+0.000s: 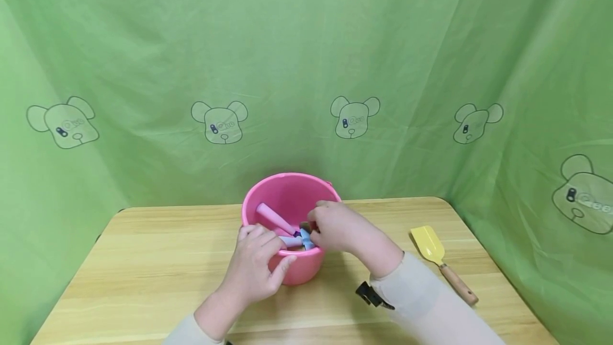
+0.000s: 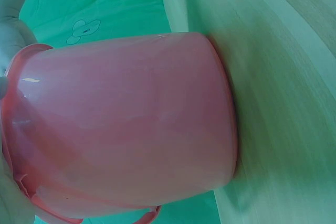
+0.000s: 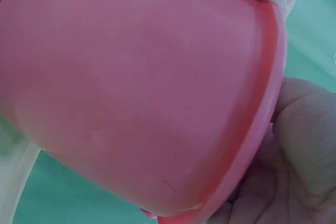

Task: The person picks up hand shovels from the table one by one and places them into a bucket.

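Observation:
A pink bucket (image 1: 297,270) stands upright on the table. My left hand (image 1: 256,265) grips its near-left rim, fingers over the edge and thumb along the outside. My right hand (image 1: 342,228) reaches over the right rim, its fingertips down inside by a light blue piece (image 1: 306,239); whether they pinch anything is hidden. Inside the bucket lean a pink handle (image 1: 275,219) and a pale lilac handle (image 1: 291,241), their lower ends out of sight. Both wrist views mostly show the bucket's outer wall (image 2: 121,124), with the right palm (image 3: 304,135) beside the rim.
On the right side of the wooden table (image 1: 158,276) lies a small shovel (image 1: 428,244) with a yellow blade and wooden handle. Green curtains (image 1: 287,41) with printed bear heads hang behind and at both sides.

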### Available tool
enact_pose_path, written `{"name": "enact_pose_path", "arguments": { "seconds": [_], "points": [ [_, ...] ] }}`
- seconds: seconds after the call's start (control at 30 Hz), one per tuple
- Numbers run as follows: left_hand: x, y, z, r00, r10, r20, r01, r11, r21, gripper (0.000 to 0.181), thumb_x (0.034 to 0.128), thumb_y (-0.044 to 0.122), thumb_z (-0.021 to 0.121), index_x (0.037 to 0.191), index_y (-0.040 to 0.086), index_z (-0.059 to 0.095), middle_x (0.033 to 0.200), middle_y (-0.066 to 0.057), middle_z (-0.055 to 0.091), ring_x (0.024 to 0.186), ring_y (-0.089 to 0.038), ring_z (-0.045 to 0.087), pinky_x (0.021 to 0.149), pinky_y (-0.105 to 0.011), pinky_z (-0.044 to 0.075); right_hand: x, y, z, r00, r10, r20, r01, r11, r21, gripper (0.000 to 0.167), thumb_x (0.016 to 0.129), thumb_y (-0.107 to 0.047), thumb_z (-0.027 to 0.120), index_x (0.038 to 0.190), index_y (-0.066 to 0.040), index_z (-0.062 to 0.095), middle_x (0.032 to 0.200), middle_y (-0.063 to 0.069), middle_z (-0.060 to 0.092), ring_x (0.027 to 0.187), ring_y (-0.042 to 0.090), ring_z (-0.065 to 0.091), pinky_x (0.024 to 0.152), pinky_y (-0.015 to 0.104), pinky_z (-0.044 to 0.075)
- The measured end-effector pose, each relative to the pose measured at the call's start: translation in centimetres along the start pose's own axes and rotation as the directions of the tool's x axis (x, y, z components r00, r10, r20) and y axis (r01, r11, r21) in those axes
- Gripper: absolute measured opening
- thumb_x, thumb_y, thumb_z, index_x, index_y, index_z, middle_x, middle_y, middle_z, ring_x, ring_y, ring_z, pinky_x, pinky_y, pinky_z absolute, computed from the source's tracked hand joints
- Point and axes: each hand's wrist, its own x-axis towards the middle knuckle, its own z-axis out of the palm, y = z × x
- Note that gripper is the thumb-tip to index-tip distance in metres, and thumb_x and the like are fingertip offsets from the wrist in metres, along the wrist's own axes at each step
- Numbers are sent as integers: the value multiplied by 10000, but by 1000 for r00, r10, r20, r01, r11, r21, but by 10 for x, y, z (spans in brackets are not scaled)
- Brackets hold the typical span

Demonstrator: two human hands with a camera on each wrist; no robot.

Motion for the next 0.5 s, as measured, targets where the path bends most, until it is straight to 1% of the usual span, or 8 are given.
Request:
{"name": "enact_pose_path", "arguments": {
  "seconds": [0.17, 0.27, 0.4, 0.5],
  "points": [
    [0, 0, 0, 1000, 4, -3, -4, 1000, 1, 296, 985, 429, 520, 888, 190, 665, 907, 92, 680, 841, -122, 553, 859, -392, 356, 1, 1, 1, 1000, -15, 13, 15, 1000, 25, 111, 866, -163, 692, 763, -167, 654, 839, -20, 546, 788, 154, 494, 729, 338, 450],
    [0, 0, 0, 1000, 9, -8, -9, 1000, 0, 300, 987, 427, 518, 882, 187, 663, 891, 83, 675, 833, -125, 550, 858, -392, 356, 0, 2, 2, 999, -33, 28, 32, 999, 38, 130, 856, -170, 676, 728, -164, 655, 816, -20, 546, 788, 153, 488, 730, 346, 440],
    [0, 0, 0, 1000, 11, -13, -11, 1000, 1, 293, 986, 424, 520, 882, 188, 660, 889, 89, 671, 825, -125, 543, 857, -392, 355, 2, 4, 2, 998, -53, 42, 53, 998, 19, 205, 849, -180, 663, 651, -183, 609, 741, -27, 536, 767, 148, 481, 720, 337, 428],
    [0, 0, 0, 1000, 11, -14, -11, 1000, 1, 292, 985, 423, 521, 878, 188, 658, 885, 89, 669, 822, -125, 540, 858, -392, 355, 3, 4, 2, 997, -56, 50, 55, 998, 9, 213, 845, -190, 665, 642, -201, 601, 691, -41, 537, 745, 138, 483, 705, 323, 429]
  ]
}}
